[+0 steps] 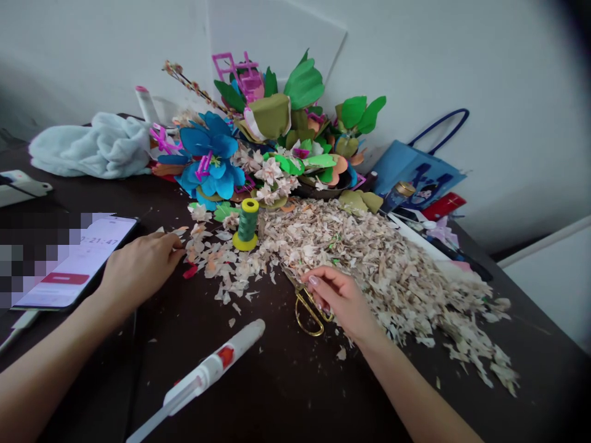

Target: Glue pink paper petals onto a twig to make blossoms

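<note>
My left hand (143, 266) rests on the dark table with its fingertips at the edge of scattered pale paper scraps (221, 264). My right hand (341, 298) hovers low beside a large heap of shredded pale paper (392, 289), its fingertips drawn together. Under that hand lie gold-handled scissors (310, 312), and their blades vanish into the heap. I cannot tell whether either hand pinches a scrap. A spool of green thread (248, 224) on a yellow base stands between my hands, nearer the left. A white tube with a red label (207, 369) lies near the table's front.
A smartphone (78, 261) showing a clock or timer lies left of my left hand. Behind the scraps rises a mound of blue and green paper flowers and leaves (207, 160). A pale towel (87, 147), a glass jar (399, 195) and a blue bag (415, 172) sit along the wall.
</note>
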A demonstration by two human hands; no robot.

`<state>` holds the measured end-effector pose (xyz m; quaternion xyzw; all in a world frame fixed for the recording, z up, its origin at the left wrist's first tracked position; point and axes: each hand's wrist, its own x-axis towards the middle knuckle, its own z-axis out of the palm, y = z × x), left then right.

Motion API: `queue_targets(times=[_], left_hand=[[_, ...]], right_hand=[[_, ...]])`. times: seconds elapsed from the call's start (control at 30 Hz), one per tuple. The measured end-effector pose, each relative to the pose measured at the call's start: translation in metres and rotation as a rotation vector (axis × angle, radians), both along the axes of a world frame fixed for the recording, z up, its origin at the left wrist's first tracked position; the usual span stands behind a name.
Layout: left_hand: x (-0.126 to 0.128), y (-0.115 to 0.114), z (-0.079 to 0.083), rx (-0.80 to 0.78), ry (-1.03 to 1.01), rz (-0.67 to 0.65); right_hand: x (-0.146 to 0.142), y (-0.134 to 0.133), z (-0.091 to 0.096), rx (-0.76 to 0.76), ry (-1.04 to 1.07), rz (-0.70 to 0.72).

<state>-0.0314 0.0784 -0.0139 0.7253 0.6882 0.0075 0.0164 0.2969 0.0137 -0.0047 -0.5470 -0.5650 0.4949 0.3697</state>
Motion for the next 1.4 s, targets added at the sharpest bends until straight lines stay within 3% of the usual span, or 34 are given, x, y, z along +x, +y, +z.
queue_targets(times=[0.17,0.37,0.5,0.77,0.97,1.4], left_hand=[[-0.003,-0.007,0.005,0.037,-0.025,0.009],[0.008,-0.022,0.013,0.415,-0.116,-0.015],[0.014,-0.027,0.012,0.52,-0.109,-0.078],[0.021,-0.029,0.002,0.496,-0.364,-0.28],[0.023,-0.024,-0.015,0.428,-0.326,-0.453],[0.023,-0.024,-0.024,0.219,-0.233,-0.404]], right_hand=[[0.003,-0.001,0.004,0.02,0.017,-0.023],[0.001,-0.001,0.0,0.036,-0.034,0.007],[0.0,-0.002,-0.007,0.081,-0.016,-0.034],[0.0,-0.006,-0.018,0.145,0.07,-0.135],[0.001,-0.005,-0.025,0.155,0.064,-0.169],[0.0,-0.006,-0.028,0.145,0.082,-0.169]])
